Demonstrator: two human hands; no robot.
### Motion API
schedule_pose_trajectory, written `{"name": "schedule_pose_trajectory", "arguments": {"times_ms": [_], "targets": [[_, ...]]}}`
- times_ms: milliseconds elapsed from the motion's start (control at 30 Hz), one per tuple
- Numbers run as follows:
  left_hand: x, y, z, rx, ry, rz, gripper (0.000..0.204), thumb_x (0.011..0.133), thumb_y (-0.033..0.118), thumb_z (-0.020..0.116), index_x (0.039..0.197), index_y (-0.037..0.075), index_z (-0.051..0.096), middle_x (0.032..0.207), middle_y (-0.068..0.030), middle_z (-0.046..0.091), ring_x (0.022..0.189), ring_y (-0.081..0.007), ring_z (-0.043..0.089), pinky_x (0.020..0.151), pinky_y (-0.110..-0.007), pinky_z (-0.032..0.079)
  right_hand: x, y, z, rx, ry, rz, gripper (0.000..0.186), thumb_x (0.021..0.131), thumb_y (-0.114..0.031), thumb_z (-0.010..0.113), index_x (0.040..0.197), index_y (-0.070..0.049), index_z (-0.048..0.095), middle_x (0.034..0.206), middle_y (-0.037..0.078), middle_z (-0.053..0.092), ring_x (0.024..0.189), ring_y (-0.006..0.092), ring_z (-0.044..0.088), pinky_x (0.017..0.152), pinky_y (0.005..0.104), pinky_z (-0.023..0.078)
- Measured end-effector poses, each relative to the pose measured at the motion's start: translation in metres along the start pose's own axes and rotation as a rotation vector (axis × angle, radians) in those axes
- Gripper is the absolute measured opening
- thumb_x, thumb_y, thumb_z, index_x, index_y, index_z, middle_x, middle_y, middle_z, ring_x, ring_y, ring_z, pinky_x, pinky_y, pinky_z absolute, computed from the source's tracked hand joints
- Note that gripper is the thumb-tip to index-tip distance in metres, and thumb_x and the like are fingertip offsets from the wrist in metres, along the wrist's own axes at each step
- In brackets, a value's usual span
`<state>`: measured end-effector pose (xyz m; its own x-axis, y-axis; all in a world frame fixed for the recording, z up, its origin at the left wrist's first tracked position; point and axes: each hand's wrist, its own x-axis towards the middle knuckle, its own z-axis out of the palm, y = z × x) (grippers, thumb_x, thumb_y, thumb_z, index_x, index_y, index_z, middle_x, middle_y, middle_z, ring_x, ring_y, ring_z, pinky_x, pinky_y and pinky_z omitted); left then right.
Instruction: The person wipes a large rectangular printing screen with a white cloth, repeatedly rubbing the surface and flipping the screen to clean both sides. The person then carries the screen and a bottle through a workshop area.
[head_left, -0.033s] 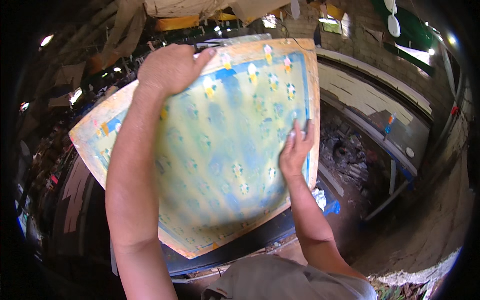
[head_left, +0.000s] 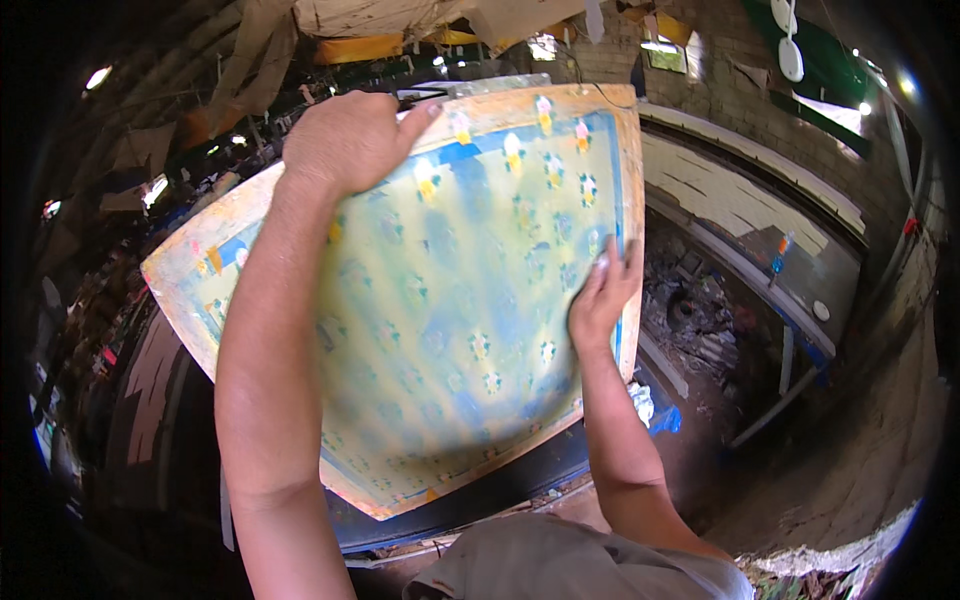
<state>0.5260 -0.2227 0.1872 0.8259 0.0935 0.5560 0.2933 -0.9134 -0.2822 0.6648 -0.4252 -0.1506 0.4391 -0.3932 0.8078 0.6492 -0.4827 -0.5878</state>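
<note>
A large screen-printing frame (head_left: 440,270) tilts up in front of me. Pale yellow-green mesh, smudged with blue and patterned with small flower motifs, fills its worn wooden border; blue tape lines the inner edge. My left hand (head_left: 345,140) is closed over the top rail, thumb along the near face and fingertips hidden behind. Low on the right side, my right hand (head_left: 602,295) rests against the mesh and right rail, its fingers stretched upward and apart.
Beneath the frame lies a dark, blue-edged table (head_left: 460,515). A crumpled white cloth (head_left: 641,402) sits by its right corner. Further right runs a long table (head_left: 740,205) bearing a small blue-and-orange bottle (head_left: 781,252). Dark debris (head_left: 690,310) covers the floor between them.
The screen frame and both hands appear slightly further right and lower in the picture; the right hand has shifted toward the right rail. The left hand keeps its hold.
</note>
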Motion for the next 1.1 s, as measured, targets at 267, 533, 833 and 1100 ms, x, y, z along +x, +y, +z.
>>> {"name": "schedule_pose_trajectory", "arguments": {"times_ms": [267,533,833,1100], "targets": [[-0.001,-0.007,-0.002,-0.011,0.033,-0.004,0.079,0.109,0.069,0.037,0.108,0.003,0.082,0.108,-0.0223,0.08,0.107,-0.042,0.076,0.097,-0.055,0.06,-0.051,-0.188,0.038,0.175,-0.657,-0.663,0.045,0.096,-0.009,0.055,0.14,-0.004,0.066,0.154,0.028,0.054,0.147,0.0447,0.047,0.128,0.0535,0.031],[-0.004,-0.006,-0.006,-0.037,0.078,0.048,0.078,0.109,0.066,0.038,0.106,0.001,0.081,0.098,-0.0253,0.078,0.098,-0.0434,0.076,0.09,-0.056,0.059,0.062,-0.129,0.037,0.178,-0.39,-0.812,0.054,0.088,-0.001,0.061,0.14,-0.014,0.068,0.154,0.02,0.058,0.148,0.0416,0.05,0.127,0.057,0.035],[-0.006,-0.003,-0.012,-0.027,0.087,0.03,0.076,0.109,0.065,0.04,0.103,0.0,0.081,0.098,-0.0254,0.078,0.099,-0.043,0.076,0.09,-0.055,0.059,0.145,-0.04,0.042,0.031,0.121,-0.076,0.049,0.102,-0.003,0.055,0.151,0.001,0.057,0.155,0.031,0.053,0.151,0.0496,0.042,0.129,0.0557,0.029],[-0.006,-0.004,-0.011,-0.005,0.067,0.028,0.074,0.111,0.062,0.042,0.104,-0.001,0.08,0.101,-0.0266,0.078,0.105,-0.0435,0.075,0.094,-0.055,0.059,0.063,-0.176,0.033,0.341,-0.502,-1.127,0.051,0.093,-0.005,0.056,0.143,0.0,0.06,0.147,0.025,0.06,0.146,0.0444,0.05,0.128,0.0561,0.035]]}}
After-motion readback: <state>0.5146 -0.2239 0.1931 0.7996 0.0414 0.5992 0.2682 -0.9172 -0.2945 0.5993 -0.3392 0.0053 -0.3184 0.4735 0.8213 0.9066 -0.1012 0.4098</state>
